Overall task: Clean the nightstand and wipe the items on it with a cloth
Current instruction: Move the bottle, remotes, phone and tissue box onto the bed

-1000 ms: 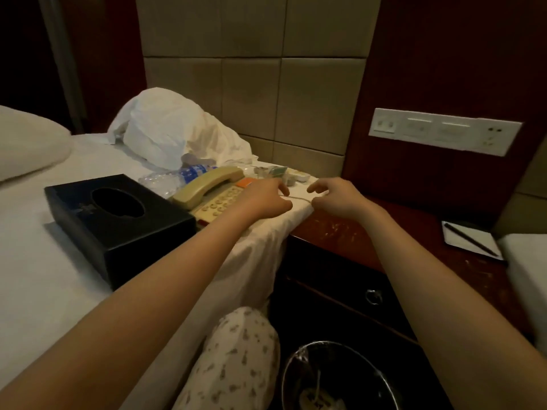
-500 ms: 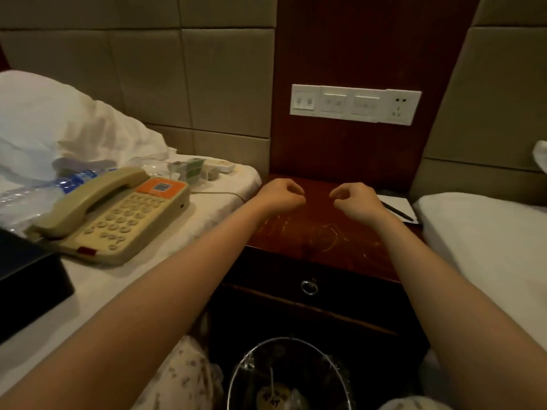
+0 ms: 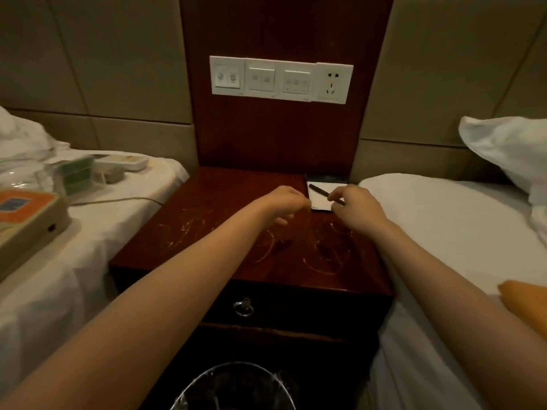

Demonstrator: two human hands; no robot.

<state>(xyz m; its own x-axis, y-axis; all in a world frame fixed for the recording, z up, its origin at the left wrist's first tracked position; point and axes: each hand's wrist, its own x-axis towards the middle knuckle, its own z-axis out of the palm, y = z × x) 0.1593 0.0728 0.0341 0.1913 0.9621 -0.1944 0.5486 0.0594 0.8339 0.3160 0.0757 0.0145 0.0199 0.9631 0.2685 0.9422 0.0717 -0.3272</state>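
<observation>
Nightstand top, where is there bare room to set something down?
Free: the left half of the nightstand, between the left bed and the left hand, and the front strip above the drawer. Crowded: the back right corner, with notepad, pen and right hand.

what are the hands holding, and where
Cannot tell: the right hand is at the near end of the pen, the left hand at the left edge of the notepad; no firm grip shows.

Dim warm light, soft, wide-angle distortion.
</observation>
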